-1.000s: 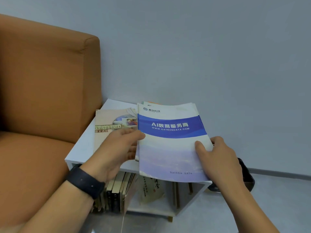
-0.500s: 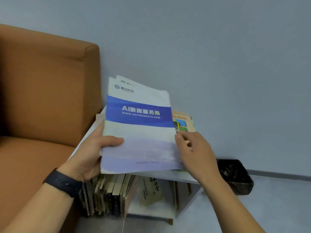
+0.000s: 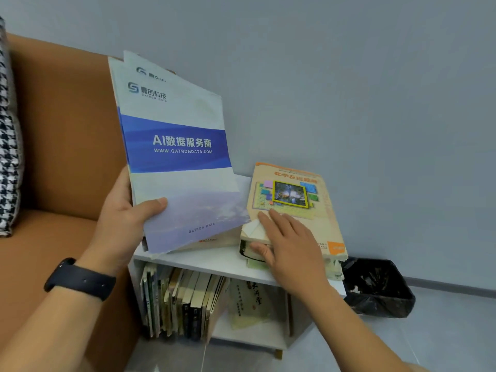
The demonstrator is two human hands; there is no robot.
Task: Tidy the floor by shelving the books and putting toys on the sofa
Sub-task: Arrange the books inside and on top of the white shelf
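Books: two thin glossy brochures [image 3: 177, 154], white with a blue band, are raised upright and tilted in my left hand [image 3: 126, 226]; thumb on the front cover, fingers curled behind, so the fingers are gripping them at the lower left edge. A second copy shows behind the first at the top. They stand above the left end of the white shelf unit [image 3: 214, 260], in front of the sofa arm.

My right hand [image 3: 284, 240] lies on a worn yellow paperback [image 3: 303, 210] at the right of the shelf's top surface; fingers straight and flat on the cover, thumb against the near page edge. Whether the thumb grips, I cannot tell. Cover is matt, corners frayed, one near corner folded back. It tops a small stack; another flat book [image 3: 212, 241] lies just left, partly under the brochures.

Shelf compartment below: row of upright books [image 3: 177, 304] packed at the left, spines and page edges outward; one pale booklet [image 3: 249, 302] leaning at the right.

Black bin [image 3: 378, 288], square, lined with a crinkled black bag, on the floor to the right of the shelf. Contents not discernible.

Sofa [image 3: 53, 157] at left, smooth orange upholstery; houndstooth cushion [image 3: 8, 146] at far left. Dark band [image 3: 80, 279] on my left wrist.
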